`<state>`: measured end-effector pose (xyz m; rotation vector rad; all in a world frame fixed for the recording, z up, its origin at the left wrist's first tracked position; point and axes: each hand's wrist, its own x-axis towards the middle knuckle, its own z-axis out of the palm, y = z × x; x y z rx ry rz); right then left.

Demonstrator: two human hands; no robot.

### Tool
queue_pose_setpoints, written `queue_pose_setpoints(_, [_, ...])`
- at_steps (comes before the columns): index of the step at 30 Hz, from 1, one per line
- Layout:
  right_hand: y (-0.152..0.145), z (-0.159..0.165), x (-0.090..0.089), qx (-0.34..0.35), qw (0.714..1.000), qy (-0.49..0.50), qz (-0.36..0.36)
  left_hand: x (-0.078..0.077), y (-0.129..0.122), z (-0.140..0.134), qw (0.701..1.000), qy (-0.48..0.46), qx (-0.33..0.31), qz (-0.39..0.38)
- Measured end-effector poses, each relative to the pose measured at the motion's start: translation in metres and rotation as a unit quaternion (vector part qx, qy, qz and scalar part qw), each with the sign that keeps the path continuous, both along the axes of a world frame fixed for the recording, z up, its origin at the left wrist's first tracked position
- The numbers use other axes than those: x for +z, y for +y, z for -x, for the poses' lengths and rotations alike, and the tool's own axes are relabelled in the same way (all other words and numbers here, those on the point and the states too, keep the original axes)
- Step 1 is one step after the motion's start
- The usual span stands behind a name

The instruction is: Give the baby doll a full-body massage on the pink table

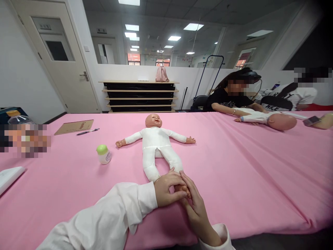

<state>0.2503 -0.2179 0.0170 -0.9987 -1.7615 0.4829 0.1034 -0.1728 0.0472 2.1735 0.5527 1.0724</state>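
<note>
A baby doll (157, 139) in a white cloth body lies on its back on the pink-covered table, head away from me and arms spread. My left hand (170, 187) curls over the doll's foot (185, 189) on the right side of the picture. From the other side my right hand (195, 208) cups the same foot, its fingers meeting those of my left hand. Only the toes show between my hands. The doll's other foot is hidden behind my left hand and sleeve. To the left of the doll stands a small jar (104, 155) with a green lid.
A brown notebook (74, 127) and a pen (87, 132) lie at the far left. A bottle (20, 130) and a white object (10, 178) are at the left edge. At the right, another person (231, 97) handles a second doll (282, 121).
</note>
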Motion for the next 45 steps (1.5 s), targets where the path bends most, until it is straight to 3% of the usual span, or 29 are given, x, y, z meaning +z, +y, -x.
queue_pose_setpoints(15, [-0.0008, -0.0023, 0.0046, 0.002, 1.000, -0.016, -0.009, -0.0032, -0.0018, 0.0010, 0.998, 0.055, 0.020, -0.012])
queue_pose_setpoints(31, [-0.0001, -0.0025, 0.0010, 0.004, 1.000, 0.015, 0.016, -0.0051, -0.0029, 0.0005, 0.999, 0.034, 0.030, -0.013])
queue_pose_setpoints(45, [0.0021, -0.0028, -0.0034, -0.020, 0.999, 0.023, 0.019, -0.0057, -0.0037, 0.0007, 0.991, 0.114, 0.017, -0.063])
